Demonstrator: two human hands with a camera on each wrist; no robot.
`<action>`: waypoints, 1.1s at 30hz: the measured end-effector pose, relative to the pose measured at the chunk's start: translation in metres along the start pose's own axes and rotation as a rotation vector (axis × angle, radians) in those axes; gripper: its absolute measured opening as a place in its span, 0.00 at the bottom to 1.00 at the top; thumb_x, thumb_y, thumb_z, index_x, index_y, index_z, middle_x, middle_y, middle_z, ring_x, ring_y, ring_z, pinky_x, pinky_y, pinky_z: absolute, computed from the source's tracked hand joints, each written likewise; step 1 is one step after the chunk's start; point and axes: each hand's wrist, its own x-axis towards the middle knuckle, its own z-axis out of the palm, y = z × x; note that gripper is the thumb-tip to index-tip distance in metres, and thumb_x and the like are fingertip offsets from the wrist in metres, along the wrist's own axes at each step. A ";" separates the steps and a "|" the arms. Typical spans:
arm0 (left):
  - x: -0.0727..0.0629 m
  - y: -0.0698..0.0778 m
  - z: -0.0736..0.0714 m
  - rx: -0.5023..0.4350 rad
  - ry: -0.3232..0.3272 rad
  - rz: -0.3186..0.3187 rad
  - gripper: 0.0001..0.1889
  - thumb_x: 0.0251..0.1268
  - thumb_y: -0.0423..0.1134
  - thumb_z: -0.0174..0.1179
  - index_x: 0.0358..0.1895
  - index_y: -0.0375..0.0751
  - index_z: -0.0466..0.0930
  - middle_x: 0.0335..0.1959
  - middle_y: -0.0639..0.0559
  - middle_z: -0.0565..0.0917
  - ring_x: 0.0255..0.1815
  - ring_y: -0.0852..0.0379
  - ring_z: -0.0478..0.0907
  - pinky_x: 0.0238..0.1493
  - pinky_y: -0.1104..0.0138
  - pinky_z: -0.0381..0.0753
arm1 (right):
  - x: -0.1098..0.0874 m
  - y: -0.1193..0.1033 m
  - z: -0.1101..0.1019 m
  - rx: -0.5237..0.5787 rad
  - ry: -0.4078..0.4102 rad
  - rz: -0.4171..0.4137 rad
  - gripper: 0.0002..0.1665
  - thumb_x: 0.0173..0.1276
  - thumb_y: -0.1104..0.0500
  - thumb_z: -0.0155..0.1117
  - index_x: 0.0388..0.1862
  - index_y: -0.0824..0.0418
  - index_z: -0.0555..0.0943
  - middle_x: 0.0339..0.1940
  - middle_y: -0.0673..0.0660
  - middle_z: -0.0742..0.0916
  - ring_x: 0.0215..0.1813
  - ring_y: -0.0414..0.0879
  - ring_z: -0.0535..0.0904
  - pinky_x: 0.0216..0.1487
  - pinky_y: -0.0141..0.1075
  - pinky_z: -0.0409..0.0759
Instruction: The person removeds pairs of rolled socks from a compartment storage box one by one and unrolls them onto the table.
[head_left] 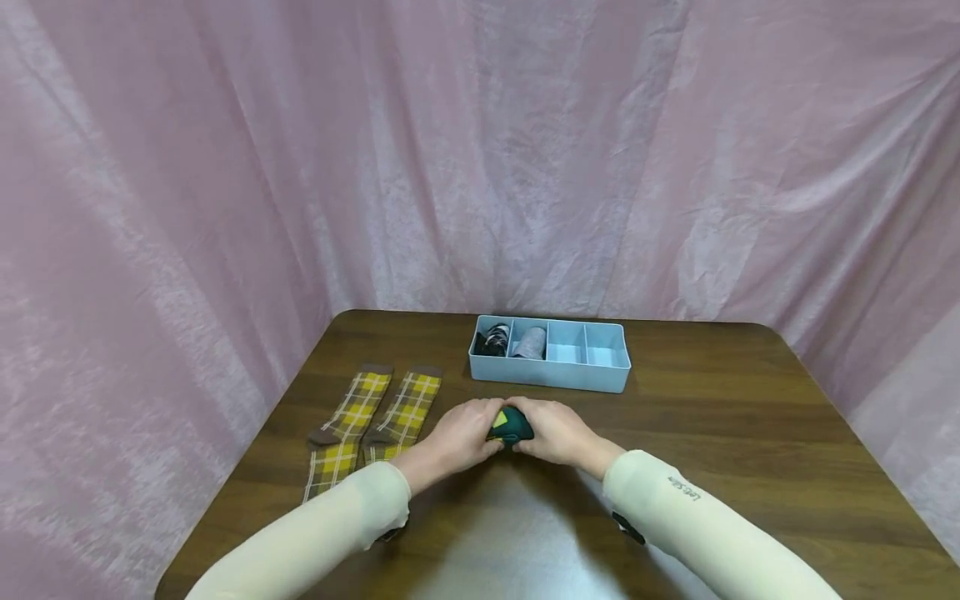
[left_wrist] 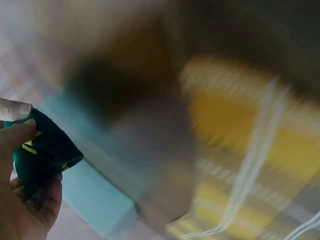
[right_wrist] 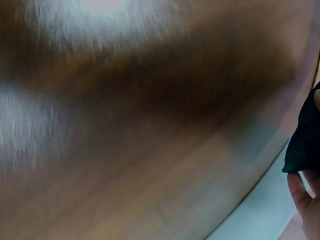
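Observation:
Between both hands, above the middle of the table, is a dark green sock with yellow marks, bunched into a compact bundle. My left hand grips its left side; in the left wrist view the fingers and thumb curl round the green sock. From the other side my right hand holds it, and the right wrist view shows fingertips pinching the dark cloth at that frame's edge. Two yellow-and-brown plaid socks lie flat side by side, left of the hands, partly covered by the left forearm.
Beyond the hands stands a light blue divided box. Its leftmost compartment holds a black-and-white rolled sock, and the one beside it a grey rolled sock. The brown wooden table reaches back to a pink curtain.

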 end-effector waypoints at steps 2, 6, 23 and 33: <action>-0.006 -0.001 0.003 -0.042 -0.023 -0.024 0.26 0.54 0.44 0.75 0.53 0.39 0.75 0.41 0.49 0.82 0.38 0.56 0.78 0.40 0.63 0.80 | -0.002 -0.001 0.005 0.025 -0.018 0.021 0.40 0.54 0.52 0.80 0.64 0.59 0.74 0.50 0.55 0.86 0.45 0.47 0.82 0.49 0.44 0.79; -0.015 -0.003 0.009 -0.094 -0.059 -0.042 0.20 0.55 0.44 0.75 0.45 0.42 0.75 0.37 0.53 0.81 0.33 0.61 0.75 0.35 0.67 0.77 | -0.007 -0.002 0.015 0.055 -0.017 0.030 0.35 0.54 0.51 0.80 0.59 0.61 0.78 0.48 0.55 0.86 0.45 0.47 0.82 0.48 0.44 0.79; -0.025 -0.010 0.010 0.080 0.000 0.183 0.15 0.57 0.45 0.74 0.43 0.47 0.79 0.39 0.56 0.77 0.40 0.60 0.74 0.43 0.66 0.79 | -0.017 0.003 0.010 0.023 -0.146 -0.059 0.34 0.68 0.50 0.60 0.69 0.65 0.73 0.62 0.58 0.81 0.58 0.49 0.78 0.58 0.46 0.75; -0.039 -0.014 0.012 0.197 -0.084 0.321 0.16 0.59 0.44 0.73 0.47 0.47 0.81 0.42 0.54 0.84 0.43 0.57 0.81 0.45 0.63 0.81 | -0.017 0.003 0.010 0.032 -0.155 -0.087 0.26 0.78 0.54 0.53 0.69 0.66 0.73 0.62 0.61 0.81 0.61 0.54 0.78 0.61 0.50 0.74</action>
